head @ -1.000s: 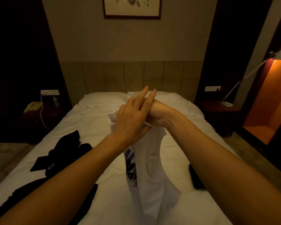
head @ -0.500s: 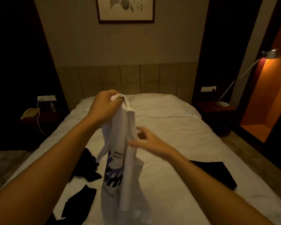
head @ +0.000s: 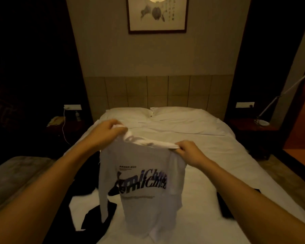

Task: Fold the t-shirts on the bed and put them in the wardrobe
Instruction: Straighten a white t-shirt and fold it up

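Observation:
A white t-shirt (head: 141, 205) with dark printed lettering hangs spread out in front of me above the bed (head: 209, 155). My left hand (head: 106, 132) grips its upper left shoulder edge, and my right hand (head: 189, 150) pinches its upper right shoulder edge, a little lower. Dark garments (head: 88, 180) lie crumpled on the bed to the left, partly hidden behind the white shirt and my left forearm. Another dark garment (head: 224, 206) lies on the right, mostly covered by my right forearm. No wardrobe is in view.
Two white pillows (head: 176, 114) sit at the headboard. A nightstand with a phone (head: 55, 121) stands on the left, another with a desk lamp (head: 261, 121) on the right. A grey bench or couch (head: 12, 175) runs along the bed's left side.
My right hand has taken hold of the shirt's other shoulder and my hands have moved apart, so the bunched shirt now hangs spread open with its print facing me.

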Demonstrator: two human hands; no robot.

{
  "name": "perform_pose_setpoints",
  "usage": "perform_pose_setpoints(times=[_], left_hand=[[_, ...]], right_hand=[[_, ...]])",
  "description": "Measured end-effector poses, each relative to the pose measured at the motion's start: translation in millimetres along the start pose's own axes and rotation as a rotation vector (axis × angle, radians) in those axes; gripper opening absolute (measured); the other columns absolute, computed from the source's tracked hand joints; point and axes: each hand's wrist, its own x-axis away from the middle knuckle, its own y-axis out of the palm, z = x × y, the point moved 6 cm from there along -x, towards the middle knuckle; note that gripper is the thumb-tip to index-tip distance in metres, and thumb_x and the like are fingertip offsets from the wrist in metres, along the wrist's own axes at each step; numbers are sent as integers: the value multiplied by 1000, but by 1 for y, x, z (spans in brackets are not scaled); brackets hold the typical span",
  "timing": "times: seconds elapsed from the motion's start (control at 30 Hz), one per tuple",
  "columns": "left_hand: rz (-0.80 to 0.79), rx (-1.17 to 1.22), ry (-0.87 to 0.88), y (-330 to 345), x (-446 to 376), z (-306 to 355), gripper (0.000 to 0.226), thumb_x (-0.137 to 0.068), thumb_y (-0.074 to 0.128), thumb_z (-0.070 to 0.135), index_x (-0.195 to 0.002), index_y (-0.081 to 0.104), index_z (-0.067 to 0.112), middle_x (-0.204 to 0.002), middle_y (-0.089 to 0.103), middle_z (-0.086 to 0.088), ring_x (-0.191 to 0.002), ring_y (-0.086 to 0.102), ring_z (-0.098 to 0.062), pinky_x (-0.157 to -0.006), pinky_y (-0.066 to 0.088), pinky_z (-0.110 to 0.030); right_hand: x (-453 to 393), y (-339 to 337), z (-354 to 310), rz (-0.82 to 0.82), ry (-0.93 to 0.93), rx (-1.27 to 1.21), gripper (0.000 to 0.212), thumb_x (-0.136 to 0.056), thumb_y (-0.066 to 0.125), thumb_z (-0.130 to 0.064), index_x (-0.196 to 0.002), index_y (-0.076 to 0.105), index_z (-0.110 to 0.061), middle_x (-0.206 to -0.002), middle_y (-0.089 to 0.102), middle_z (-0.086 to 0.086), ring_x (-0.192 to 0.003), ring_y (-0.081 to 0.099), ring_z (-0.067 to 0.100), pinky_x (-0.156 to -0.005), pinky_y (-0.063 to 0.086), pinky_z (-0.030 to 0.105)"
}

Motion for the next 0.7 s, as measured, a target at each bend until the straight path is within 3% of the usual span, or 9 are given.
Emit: perform_pose_setpoints(times=[0.07,0.13,0.27,0.33,0.47,0.6,0.7], left_hand=[[-98,29,-52,14,14,-5,36,-83,61,56,-103,70,28,-106,66,3,-99,61,-17,-88,51,-35],[-126,40,-34,19,27,-3,41,-80,68,61,-105,69,29,-104,67,5,-93,61,-12,-82,53,-32],[-241,-17,51,15,52,17,45,-75,81,47,-115,62,38,-108,60,23,-100,57,-3,-81,48,-20],[-218,-39,100,3,61,29,39,-80,80,35,-114,60,40,-107,58,24,-100,57,-3,-85,48,-22],[-125,58,271,-29,84,56,8,-87,71,33,-95,74,33,-90,71,3,-87,67,-14,-81,59,-41],[-142,207,319,-64,129,93,16,-77,68,43,-84,77,32,-83,74,2,-79,71,-15,-67,56,-26],[-101,290,339,-95,163,113,28,-78,67,42,-87,77,19,-83,74,0,-77,71,-15,-64,56,-24]], right_hand=[[-3,-25,-2,68,8,-73,31,-96,57,-23,-73,66,-4,-68,61,9,-62,53,17,-57,39,32],[-1,-48,-6,139,26,-161,28,-95,57,-22,-75,67,-4,-72,63,12,-65,54,19,-60,41,32],[20,-85,-27,256,18,-287,18,-93,62,-26,-81,69,-15,-78,64,2,-76,59,18,-66,47,33],[40,-104,-42,282,-1,-336,15,-92,65,-26,-82,68,-17,-80,63,0,-76,59,15,-64,46,27],[80,-140,-78,93,-3,-217,16,-89,70,-28,-87,67,-12,-79,63,2,-74,59,13,-67,47,26],[135,-190,-137,20,-37,-143,18,-87,71,-30,-91,70,-13,-88,68,6,-83,66,20,-73,53,30],[175,-213,-179,8,-32,-157,18,-87,70,-29,-95,69,-13,-94,70,7,-88,69,22,-77,57,32]])
